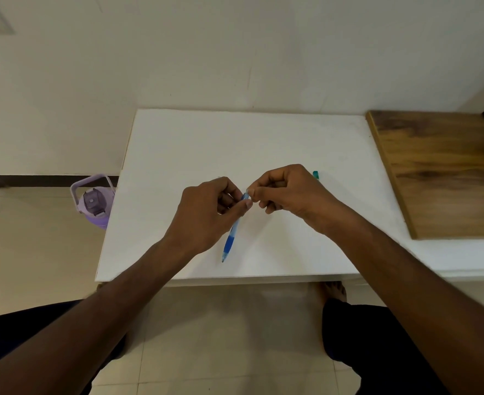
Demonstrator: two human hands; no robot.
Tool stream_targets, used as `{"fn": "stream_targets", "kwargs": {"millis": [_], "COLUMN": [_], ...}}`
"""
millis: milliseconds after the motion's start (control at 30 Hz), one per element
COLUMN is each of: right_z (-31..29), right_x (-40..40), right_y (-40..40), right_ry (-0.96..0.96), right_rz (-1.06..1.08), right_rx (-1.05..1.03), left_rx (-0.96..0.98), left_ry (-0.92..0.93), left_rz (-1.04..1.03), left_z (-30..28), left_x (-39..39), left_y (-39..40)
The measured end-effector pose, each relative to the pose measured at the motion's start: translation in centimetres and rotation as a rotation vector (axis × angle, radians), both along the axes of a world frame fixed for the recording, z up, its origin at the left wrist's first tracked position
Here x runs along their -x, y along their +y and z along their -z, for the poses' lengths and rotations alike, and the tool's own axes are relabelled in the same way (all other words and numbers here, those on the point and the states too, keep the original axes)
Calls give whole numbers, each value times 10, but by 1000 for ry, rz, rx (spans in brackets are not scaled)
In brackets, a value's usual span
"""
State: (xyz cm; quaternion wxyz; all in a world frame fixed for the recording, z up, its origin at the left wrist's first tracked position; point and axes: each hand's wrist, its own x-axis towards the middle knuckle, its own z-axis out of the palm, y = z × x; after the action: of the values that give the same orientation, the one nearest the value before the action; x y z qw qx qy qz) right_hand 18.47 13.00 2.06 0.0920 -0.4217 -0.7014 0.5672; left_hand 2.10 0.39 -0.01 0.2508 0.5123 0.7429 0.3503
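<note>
Pen [230, 240] work looks to be at an early or middle stage: the blue pen is held just above the white table [235, 143], near its middle and toward the front edge. It slants with its dark writing tip pointing down and toward the person, and its top end is caught between both hands.

Farthest left, on the tiled floor beside the table, stands a lilac plastic water bottle [94, 202] with a carry handle and a grey flip lid.

Next comes the left hand [206, 215], its fingers curled round the upper barrel with the thumb pressed along the clear shaft. Below it the pen shows a pale translucent body, a deeper blue rubbery grip and a slim pointed nose, all in one piece as far as can be seen.

The right hand [289, 192] meets it at the top, and its fingertips [252, 192] pinch the very end of the pen while the other fingers fold into the palm. Whether that end is being pulled off, twisted or pushed on cannot be told, since the fingers cover it.

Just behind the right hand a small teal piece [316, 174] lies on the table, mostly hidden. It may be a part of a pen, though that is only a guess.

At the far right a wooden board [446, 172], brown with a streaky grain, lies flat
</note>
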Motion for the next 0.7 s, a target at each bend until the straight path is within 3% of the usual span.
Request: {"fn": "stream_targets", "kwargs": {"millis": [300,433,500,567,600,700], "right_z": [4,-4,-7,-4,-1,14], "right_x": [14,16,5,-4,-5,1], "right_y": [-12,1,16,23,22,8], "right_ry": [173,397,226,-124,-274,-543], "right_rz": [149,424,409,245,131,-87], "right_rx": [128,326,28,-409,-522,-573], "left_rx": [11,51,59,61,66,113], "left_ry": [-180,-105,-171,-174,-173,-177], "left_rz": [10,87,35,-35,-64,-84], "left_z": [-3,-1,0,0,1,5], "left_x": [-2,-5,-5,0,2,2], "left_y": [1,-4,-6,-5,-4,-2]}}
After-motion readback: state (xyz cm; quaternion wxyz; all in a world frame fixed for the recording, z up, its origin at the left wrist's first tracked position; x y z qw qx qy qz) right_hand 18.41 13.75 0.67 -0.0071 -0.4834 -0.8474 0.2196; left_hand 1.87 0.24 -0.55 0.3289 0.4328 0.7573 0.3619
